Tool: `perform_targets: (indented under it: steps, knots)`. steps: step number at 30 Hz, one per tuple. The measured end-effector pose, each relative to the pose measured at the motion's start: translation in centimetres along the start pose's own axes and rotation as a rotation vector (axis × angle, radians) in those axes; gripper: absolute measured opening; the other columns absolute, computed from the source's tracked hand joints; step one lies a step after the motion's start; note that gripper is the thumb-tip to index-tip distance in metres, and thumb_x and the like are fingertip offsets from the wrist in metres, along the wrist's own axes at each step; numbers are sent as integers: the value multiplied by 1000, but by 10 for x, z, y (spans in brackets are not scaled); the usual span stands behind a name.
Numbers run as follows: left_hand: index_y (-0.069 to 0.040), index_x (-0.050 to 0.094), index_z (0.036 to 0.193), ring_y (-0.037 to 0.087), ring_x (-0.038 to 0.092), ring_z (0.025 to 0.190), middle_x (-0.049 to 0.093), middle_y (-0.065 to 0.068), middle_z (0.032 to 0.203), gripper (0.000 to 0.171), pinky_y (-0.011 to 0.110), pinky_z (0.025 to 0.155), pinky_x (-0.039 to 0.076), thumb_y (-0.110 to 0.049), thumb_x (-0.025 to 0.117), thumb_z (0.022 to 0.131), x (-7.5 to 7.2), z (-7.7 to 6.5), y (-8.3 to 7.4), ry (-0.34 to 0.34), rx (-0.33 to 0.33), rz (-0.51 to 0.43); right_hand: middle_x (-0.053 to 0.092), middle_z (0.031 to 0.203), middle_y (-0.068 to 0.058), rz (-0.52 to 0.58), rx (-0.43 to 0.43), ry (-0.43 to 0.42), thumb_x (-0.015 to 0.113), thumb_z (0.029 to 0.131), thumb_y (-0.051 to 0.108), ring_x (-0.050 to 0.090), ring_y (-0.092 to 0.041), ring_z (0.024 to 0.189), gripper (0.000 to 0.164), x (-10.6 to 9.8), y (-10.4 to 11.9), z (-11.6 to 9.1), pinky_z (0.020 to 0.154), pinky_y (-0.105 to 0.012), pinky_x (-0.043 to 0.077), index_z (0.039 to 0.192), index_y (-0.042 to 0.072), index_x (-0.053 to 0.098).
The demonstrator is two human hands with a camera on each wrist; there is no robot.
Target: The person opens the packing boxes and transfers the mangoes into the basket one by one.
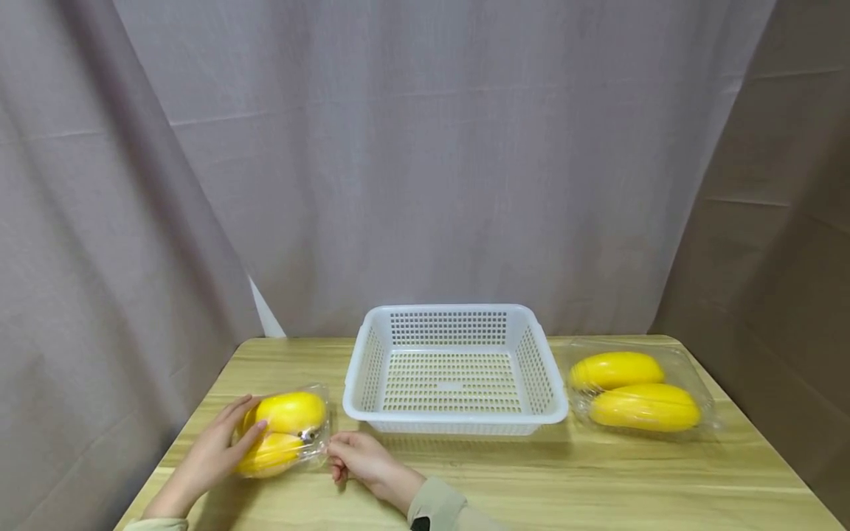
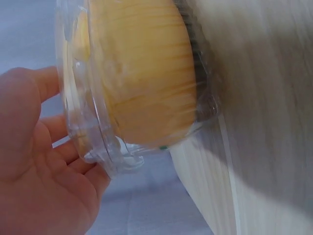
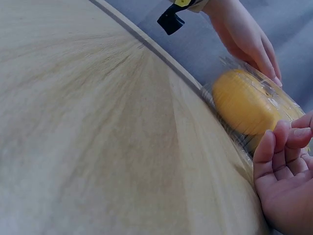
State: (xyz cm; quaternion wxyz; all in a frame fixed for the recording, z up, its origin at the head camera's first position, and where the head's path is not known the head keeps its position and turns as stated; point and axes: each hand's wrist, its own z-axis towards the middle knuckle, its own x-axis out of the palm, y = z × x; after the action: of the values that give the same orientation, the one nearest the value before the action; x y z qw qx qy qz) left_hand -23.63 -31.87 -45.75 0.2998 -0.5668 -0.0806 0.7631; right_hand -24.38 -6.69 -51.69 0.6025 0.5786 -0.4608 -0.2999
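Note:
A clear plastic clamshell pack point(image 1: 322, 442) with two smooth yellow oblong fruits point(image 1: 292, 411) sits at the left of the table. My left hand point(image 1: 215, 450) holds its left side, thumb and fingers spread over the top. In the left wrist view the fingers curl against the clear wall beside a large fruit point(image 2: 146, 73). At the pack's right edge, my right hand point(image 1: 368, 464) pinches the plastic between thumb and forefinger, the other fingers curled in. Exactly what part of the rim it pinches is too small to tell.
A white perforated plastic basket point(image 1: 458, 419) stands mid-table, with nothing inside. To its right lies a second clear pack point(image 1: 687, 369) with two yellow fruits point(image 1: 647, 407). The wooden table point(image 1: 598, 479) ends near grey curtains point(image 1: 451, 184) at the back and sides.

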Motion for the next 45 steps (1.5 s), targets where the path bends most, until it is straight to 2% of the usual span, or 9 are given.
perform_targets:
  steps: [9,16,19,22,26,29,36,45]
  knots:
    - [6,48,144,57,41,130,42,33,147,54,74,101,33,-32,53,106,-5,0,-2,55,-47,-32,44,60,4,12,38,-27,59,89,8,48,-8,51,10,2,1,1,50,-19,44,91,3,67]
    - [5,48,144,58,42,129,41,33,147,57,75,99,35,-34,57,104,-6,2,-3,54,-28,1,47,58,5,39,14,-35,59,90,8,52,-8,52,10,1,1,2,52,-19,47,90,2,67]
    - [5,48,144,59,43,127,40,34,148,64,75,97,36,-36,66,98,-5,2,0,47,14,21,48,58,5,44,11,-25,58,90,8,54,-8,52,11,0,1,2,53,-19,48,91,1,68]
    - [6,47,145,59,39,130,38,34,149,76,76,97,35,-37,77,89,-4,0,2,64,63,0,48,58,4,52,13,-13,58,90,8,55,-8,53,11,-2,2,2,53,-20,49,92,2,68]
    - [5,44,147,59,30,137,33,32,154,94,77,99,30,-41,87,77,-2,-3,5,110,78,-61,48,59,4,66,12,-16,59,91,8,55,-8,54,9,-4,1,2,53,-20,49,92,4,67]
    - [4,42,149,58,28,138,32,30,155,103,78,100,29,-46,89,72,-1,-4,4,121,72,-67,47,59,4,74,11,-19,59,91,9,55,-9,54,7,-5,1,2,54,-20,48,91,6,65]
    - [3,44,149,56,35,135,34,30,155,102,76,99,32,-51,86,74,-2,-2,3,110,73,-17,48,60,5,97,4,2,59,91,10,56,-8,55,5,-8,1,2,54,-20,49,88,8,63]
    - [3,49,145,55,44,130,40,30,151,92,72,97,38,-50,84,78,0,-4,7,77,103,67,49,59,4,94,6,0,60,92,10,57,-9,55,6,-8,-2,1,55,-20,50,88,8,64]
